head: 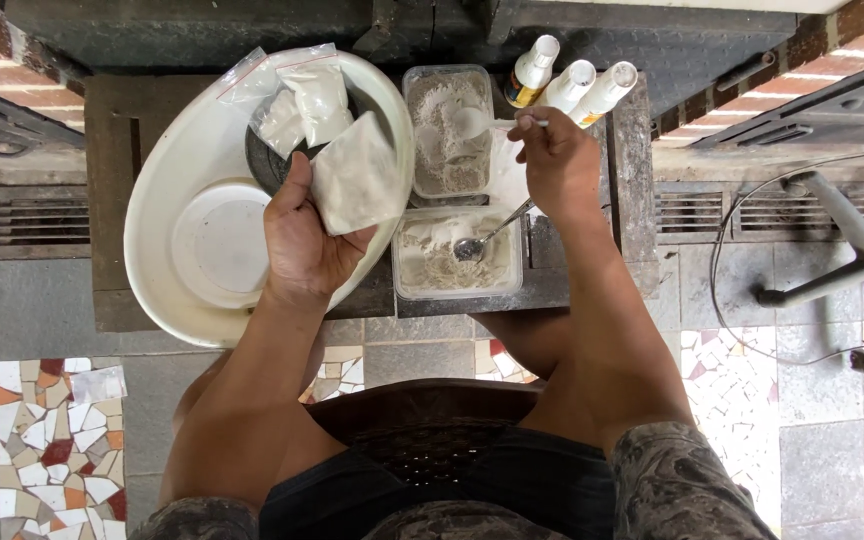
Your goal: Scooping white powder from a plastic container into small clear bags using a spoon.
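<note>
Now my left hand grips a powder bag; my right hand pinches a spoon, apparently loaded, over the near tub: lift level.

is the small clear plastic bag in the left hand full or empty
Filled: the small clear plastic bag bulges with white powder, held flat between thumb and fingers of the left hand. Whether its top is sealed cannot be told.

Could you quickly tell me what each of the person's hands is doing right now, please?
Left hand: closed on a small plastic bag of white powder.
Right hand: closed on a metal spoon, bowl in the nearer powder tub.
</note>
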